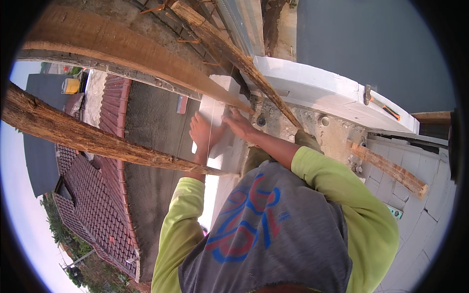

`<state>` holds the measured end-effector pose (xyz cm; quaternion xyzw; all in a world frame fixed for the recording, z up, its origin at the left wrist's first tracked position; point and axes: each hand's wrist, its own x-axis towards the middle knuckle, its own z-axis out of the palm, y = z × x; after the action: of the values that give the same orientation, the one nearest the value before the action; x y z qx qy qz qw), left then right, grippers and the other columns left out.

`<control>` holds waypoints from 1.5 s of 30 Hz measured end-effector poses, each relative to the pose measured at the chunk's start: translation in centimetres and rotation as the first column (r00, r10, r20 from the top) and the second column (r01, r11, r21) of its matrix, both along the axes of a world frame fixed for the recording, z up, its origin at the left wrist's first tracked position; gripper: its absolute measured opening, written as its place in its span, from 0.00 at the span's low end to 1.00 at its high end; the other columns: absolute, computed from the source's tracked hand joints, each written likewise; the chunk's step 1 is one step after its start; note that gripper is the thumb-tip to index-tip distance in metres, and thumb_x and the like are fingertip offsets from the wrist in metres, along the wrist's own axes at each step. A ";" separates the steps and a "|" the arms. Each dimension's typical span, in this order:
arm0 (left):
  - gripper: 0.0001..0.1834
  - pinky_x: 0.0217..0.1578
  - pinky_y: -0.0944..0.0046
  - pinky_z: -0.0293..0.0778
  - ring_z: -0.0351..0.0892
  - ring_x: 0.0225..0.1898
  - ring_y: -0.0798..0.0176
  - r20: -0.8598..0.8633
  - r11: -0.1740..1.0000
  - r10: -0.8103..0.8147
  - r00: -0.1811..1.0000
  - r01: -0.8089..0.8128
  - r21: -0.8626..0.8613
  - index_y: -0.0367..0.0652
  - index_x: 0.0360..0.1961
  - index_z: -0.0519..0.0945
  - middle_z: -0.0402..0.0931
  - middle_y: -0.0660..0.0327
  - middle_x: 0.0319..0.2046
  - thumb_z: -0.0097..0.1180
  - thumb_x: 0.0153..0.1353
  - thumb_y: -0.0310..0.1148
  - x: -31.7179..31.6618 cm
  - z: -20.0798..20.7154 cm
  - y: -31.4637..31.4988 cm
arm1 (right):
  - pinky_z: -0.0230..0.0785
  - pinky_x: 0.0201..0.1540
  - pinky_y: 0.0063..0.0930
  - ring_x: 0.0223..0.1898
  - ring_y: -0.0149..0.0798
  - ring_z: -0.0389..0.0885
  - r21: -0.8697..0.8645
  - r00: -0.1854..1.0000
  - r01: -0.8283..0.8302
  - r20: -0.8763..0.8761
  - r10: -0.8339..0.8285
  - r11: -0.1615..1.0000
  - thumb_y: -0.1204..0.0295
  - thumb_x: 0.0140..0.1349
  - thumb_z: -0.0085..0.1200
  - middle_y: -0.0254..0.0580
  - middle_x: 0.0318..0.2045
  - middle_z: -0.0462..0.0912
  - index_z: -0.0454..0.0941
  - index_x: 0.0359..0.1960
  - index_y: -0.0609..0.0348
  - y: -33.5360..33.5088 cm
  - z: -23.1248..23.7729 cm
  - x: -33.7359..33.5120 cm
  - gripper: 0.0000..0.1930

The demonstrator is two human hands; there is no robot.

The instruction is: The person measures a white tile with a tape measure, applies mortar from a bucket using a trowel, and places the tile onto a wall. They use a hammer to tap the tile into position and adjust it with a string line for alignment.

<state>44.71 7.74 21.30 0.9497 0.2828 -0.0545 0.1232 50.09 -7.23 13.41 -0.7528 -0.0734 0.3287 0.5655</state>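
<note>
A white, smooth-faced block point(211, 108) sits on top of a narrow white wall point(215, 188). My left hand point(206, 132) is clasped over the block, its fingers spaced along the left side. Close beside it, my right hand point(238, 123) grips the block's right side, with bent fingers reaching onto its top. A thin pale string runs lengthwise over the block and passes the left hand. The underside of the block and part of the fingers are hidden.
Rough timber poles point(122, 154) and a wide plank point(132, 51) cross close to my arms. A hammer point(383, 103) lies on the white block wall point(322, 88) at right. Nearby are a wood offcut point(388, 168) and rubble. Tiled roofs point(97, 195) lie below, left.
</note>
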 end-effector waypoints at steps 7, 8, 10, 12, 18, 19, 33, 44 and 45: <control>0.66 0.64 0.38 0.74 0.74 0.66 0.37 -0.028 1.000 -0.016 0.999 0.016 0.009 0.27 0.76 0.62 0.73 0.43 0.62 0.82 0.44 0.56 0.2 -0.3 -0.4 | 0.73 0.71 0.47 0.69 0.57 0.81 -0.143 0.989 -0.046 0.131 0.065 0.989 0.64 0.72 0.56 0.58 0.64 0.85 0.85 0.56 0.62 -15.4 3.9 7.1 0.18; 0.66 0.64 0.38 0.74 0.74 0.66 0.36 -0.006 1.000 -0.022 1.000 0.022 0.009 0.27 0.76 0.62 0.73 0.42 0.62 0.83 0.44 0.54 0.0 -0.4 -0.5 | 0.74 0.69 0.48 0.67 0.57 0.82 -0.287 0.950 0.117 0.311 -0.023 0.951 0.69 0.69 0.56 0.56 0.60 0.87 0.86 0.55 0.62 -19.6 3.9 8.9 0.17; 0.66 0.65 0.39 0.74 0.74 0.66 0.35 -0.012 1.000 -0.025 1.000 0.025 0.010 0.26 0.76 0.61 0.72 0.40 0.62 0.84 0.43 0.51 0.1 -0.3 -0.5 | 0.77 0.64 0.51 0.60 0.57 0.84 -0.378 0.702 0.496 0.704 -0.105 0.782 0.76 0.65 0.56 0.52 0.54 0.89 0.86 0.54 0.59 -29.3 3.5 12.5 0.16; 0.67 0.67 0.40 0.73 0.73 0.67 0.34 -0.076 1.000 -0.008 0.997 0.007 -0.001 0.24 0.77 0.59 0.72 0.38 0.63 0.84 0.44 0.50 0.7 1.0 -1.2 | 0.76 0.65 0.51 0.61 0.56 0.83 -0.476 0.555 0.718 0.832 -0.007 0.508 0.75 0.64 0.57 0.48 0.55 0.87 0.84 0.58 0.55 -40.7 3.0 16.6 0.19; 0.65 0.69 0.40 0.71 0.70 0.69 0.33 -0.123 0.998 -0.062 0.990 0.060 -0.024 0.28 0.76 0.58 0.69 0.37 0.65 0.84 0.45 0.49 2.0 0.9 -0.6 | 0.71 0.72 0.66 0.74 0.56 0.75 -0.961 0.962 0.265 0.269 0.045 0.081 0.69 0.70 0.59 0.45 0.70 0.80 0.77 0.69 0.44 -66.0 -0.8 19.0 0.25; 0.65 0.69 0.40 0.71 0.69 0.69 0.32 -0.139 0.998 -0.062 0.988 0.059 -0.026 0.29 0.76 0.57 0.68 0.37 0.65 0.84 0.45 0.49 1.6 1.0 -0.3 | 0.72 0.70 0.67 0.72 0.56 0.77 -0.984 0.984 0.153 0.160 0.073 0.095 0.69 0.69 0.59 0.44 0.68 0.81 0.77 0.67 0.45 -66.3 -1.1 19.4 0.24; 0.64 0.70 0.39 0.70 0.68 0.71 0.31 -0.111 0.993 -0.087 0.990 0.078 -0.084 0.30 0.76 0.56 0.66 0.36 0.68 0.84 0.46 0.45 1.7 1.9 -0.9 | 0.73 0.44 0.57 0.38 0.71 0.80 -0.552 0.885 0.308 0.466 -0.020 0.775 0.60 0.87 0.45 0.65 0.37 0.81 0.76 0.56 0.64 -50.2 9.7 7.6 0.18; 0.63 0.66 0.39 0.74 0.73 0.68 0.36 -0.122 0.999 -0.028 0.992 0.023 -0.043 0.29 0.73 0.60 0.71 0.41 0.63 0.84 0.45 0.51 1.3 0.8 -0.6 | 0.79 0.45 0.62 0.45 0.68 0.87 -0.115 0.687 -0.158 0.701 0.193 0.981 0.67 0.82 0.50 0.63 0.49 0.86 0.64 0.80 0.52 -19.5 15.4 6.6 0.27; 0.61 0.66 0.39 0.75 0.73 0.67 0.35 -0.108 0.999 -0.024 0.994 0.021 -0.029 0.29 0.71 0.61 0.72 0.40 0.62 0.83 0.45 0.51 1.2 0.7 -0.7 | 0.79 0.46 0.62 0.45 0.69 0.87 -0.098 0.679 -0.186 0.706 0.200 0.978 0.68 0.82 0.49 0.63 0.50 0.86 0.64 0.80 0.51 -18.0 16.0 7.0 0.27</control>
<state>45.91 7.05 22.03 0.9466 0.2777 -0.1113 0.1202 57.09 -25.20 29.43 -0.8143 -0.3619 0.0705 0.4484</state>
